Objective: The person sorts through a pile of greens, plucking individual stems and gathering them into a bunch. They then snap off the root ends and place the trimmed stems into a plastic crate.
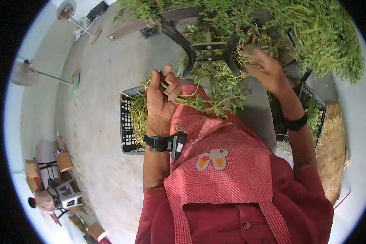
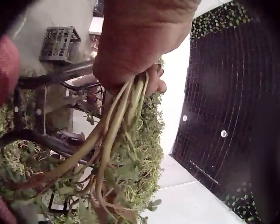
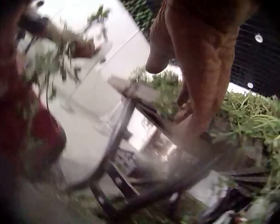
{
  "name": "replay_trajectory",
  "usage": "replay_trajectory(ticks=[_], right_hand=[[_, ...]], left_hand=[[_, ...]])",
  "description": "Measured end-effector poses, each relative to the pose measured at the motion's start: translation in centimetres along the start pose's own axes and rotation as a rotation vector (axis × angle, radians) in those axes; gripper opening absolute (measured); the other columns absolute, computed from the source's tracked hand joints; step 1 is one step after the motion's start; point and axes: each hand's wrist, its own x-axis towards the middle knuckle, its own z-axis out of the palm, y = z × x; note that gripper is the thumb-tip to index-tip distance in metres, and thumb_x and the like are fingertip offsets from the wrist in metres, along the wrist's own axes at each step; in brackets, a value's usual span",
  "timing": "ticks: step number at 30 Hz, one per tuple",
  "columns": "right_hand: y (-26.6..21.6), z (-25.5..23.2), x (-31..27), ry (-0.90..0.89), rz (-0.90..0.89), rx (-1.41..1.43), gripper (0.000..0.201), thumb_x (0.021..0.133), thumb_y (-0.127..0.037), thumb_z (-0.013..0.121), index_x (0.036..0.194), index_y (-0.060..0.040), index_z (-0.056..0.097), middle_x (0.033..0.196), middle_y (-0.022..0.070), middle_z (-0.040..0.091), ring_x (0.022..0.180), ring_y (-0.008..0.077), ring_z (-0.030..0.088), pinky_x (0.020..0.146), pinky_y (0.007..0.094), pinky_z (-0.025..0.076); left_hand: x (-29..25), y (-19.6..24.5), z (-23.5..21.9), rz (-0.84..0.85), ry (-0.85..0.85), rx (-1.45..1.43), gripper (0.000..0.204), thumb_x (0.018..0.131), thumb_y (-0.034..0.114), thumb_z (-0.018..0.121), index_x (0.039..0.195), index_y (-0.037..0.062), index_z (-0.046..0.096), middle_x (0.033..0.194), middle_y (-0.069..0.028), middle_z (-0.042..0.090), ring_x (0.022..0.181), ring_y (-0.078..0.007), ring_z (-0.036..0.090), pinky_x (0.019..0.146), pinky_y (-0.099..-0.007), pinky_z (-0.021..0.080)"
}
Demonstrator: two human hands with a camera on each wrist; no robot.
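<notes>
Stems (image 1: 191, 101) of green herb lie bunched in our left hand (image 1: 160, 97), whose fingers (image 1: 174, 86) curl tight around the pale stalk ends, the leafy tips trailing past the fingertips over the red apron (image 1: 223, 162). A black plastic crate (image 1: 126, 126) holding more cut greens sits just beyond the knuckles of that hand, on the bare concrete floor (image 1: 101, 81). Ahead of our fingers stands a table on a dark metal frame (image 1: 209, 46), heaped with a large pile of greens (image 1: 313, 28). Our right hand (image 1: 266, 71) reaches into that pile with fingers loosely spread and gripping nothing we can see; loose sprigs lie just under its fingertips. A woven straw mat (image 1: 331, 150) sits outside the right wrist. Two fans (image 1: 24, 73) and cardboard boxes (image 1: 65, 162) stand well apart across the floor.
</notes>
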Motion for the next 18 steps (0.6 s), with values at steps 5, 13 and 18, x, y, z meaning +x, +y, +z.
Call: replay_trajectory(ticks=[5,13,18], right_hand=[[-7.6,4.6,-0.5,-0.198,-0.237,0.067,0.040,0.078,-0.029,0.063,0.107,-0.0025,0.058,0.097,0.0160,0.061,0.091,0.0295,0.059,0.078,0.0357,0.047],[-4.1,8.2,-3.4,-0.192,-0.107,-0.036,0.023,0.077,-0.026,0.062,0.084,-0.0042,0.062,0.081,0.0132,0.057,0.080,0.0322,0.057,0.070,0.0414,0.046],[-3.7,7.2,-3.3,-0.237,-0.157,-0.075,0.020,0.077,-0.024,0.061,0.083,-0.0050,0.063,0.078,0.0134,0.057,0.078,0.0326,0.057,0.069,0.0421,0.046]], left_hand=[[0.7,-2.0,1.5,-0.042,0.030,0.122,0.041,0.095,0.035,0.040,0.101,-0.0022,0.055,0.074,-0.0076,0.050,0.058,-0.0117,0.039,0.042,-0.0208,0.030],[0.6,-3.4,1.6,-0.046,0.164,0.184,0.039,0.095,0.036,0.039,0.095,0.0005,0.055,0.072,-0.0066,0.051,0.062,-0.0132,0.041,0.049,-0.0228,0.035],[0.4,-4.7,1.7,0.005,0.217,0.362,0.039,0.095,0.039,0.037,0.087,0.0057,0.054,0.070,-0.0038,0.051,0.063,-0.0147,0.046,0.055,-0.0271,0.040]])
